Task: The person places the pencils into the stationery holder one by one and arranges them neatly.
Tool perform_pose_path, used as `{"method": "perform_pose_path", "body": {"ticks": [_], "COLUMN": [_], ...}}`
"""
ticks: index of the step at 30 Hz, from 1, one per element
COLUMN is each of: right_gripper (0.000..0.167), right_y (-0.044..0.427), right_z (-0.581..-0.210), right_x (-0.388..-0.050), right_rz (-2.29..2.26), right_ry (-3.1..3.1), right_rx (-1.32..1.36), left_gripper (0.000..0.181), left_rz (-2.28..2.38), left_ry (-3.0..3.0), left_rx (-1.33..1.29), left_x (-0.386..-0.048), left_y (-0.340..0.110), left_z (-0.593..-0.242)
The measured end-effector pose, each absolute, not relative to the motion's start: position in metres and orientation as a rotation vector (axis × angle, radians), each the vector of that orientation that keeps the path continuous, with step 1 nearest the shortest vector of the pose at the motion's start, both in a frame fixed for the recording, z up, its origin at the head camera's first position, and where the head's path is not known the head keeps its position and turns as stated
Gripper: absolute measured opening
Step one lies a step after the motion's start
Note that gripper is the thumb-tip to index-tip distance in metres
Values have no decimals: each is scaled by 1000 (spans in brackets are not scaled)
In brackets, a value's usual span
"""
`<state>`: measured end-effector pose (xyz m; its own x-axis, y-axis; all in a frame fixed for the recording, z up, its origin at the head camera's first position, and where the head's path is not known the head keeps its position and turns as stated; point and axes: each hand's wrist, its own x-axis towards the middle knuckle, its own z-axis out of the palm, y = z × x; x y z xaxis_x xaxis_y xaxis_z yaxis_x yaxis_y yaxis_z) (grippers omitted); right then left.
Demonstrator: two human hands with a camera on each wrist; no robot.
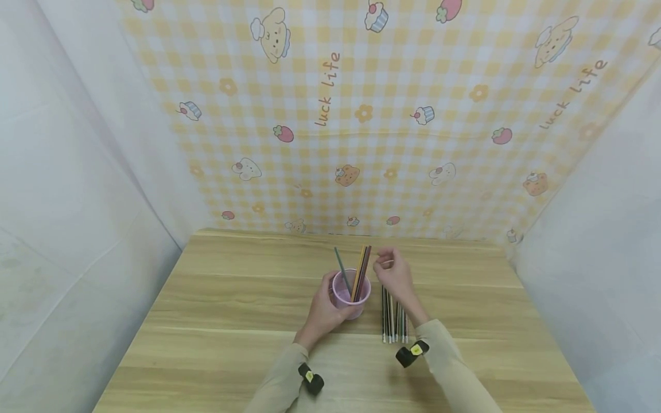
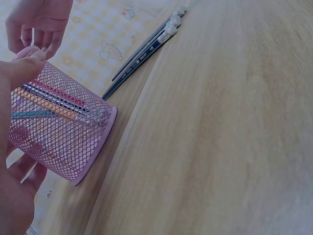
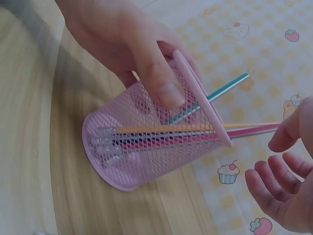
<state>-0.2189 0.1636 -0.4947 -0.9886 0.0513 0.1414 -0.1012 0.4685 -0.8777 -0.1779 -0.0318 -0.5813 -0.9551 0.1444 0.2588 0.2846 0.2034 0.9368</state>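
Note:
My left hand (image 1: 326, 310) grips a pink mesh pencil cup (image 2: 73, 132), its thumb near the rim and its fingers round the far side. The cup stands upright on the table. Inside, several pencils lean with their tips above the rim: a green pencil (image 3: 229, 87) tilts one way, while a yellow pencil (image 1: 357, 269) and dark and red ones bunch on the other side. Just right of those tips hovers my right hand (image 1: 395, 272), its fingers loosely bent, with nothing seen between thumb and fingers. Below it lies a row of pencils (image 1: 391, 321) with white eraser ends toward me.
The wooden table (image 1: 232, 298) reaches back to a yellow checked cloth (image 1: 310, 149) with cartoon prints. White sheets (image 1: 77, 201) hang on both sides. A dark band with a yellow mark (image 1: 311, 376) sits on each sleeved wrist.

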Motion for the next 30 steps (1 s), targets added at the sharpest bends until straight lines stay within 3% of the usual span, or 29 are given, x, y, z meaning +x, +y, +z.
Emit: {"method": "perform_pose_path", "body": {"ticks": [12, 30], "right_gripper": [33, 38], "right_y": [201, 239], "right_z": [-498, -534], "right_x": [-228, -231], "right_rz": [1483, 1423], "right_ry": [-2684, -2786], "right_rx": [-65, -185], "left_gripper": [94, 94], "left_rz": [-1906, -1898], "left_ry": [-2320, -2342], "left_rx": [-408, -407], "left_x": [-177, -176], "left_y": [-31, -31], "left_z": [-581, -578]}}
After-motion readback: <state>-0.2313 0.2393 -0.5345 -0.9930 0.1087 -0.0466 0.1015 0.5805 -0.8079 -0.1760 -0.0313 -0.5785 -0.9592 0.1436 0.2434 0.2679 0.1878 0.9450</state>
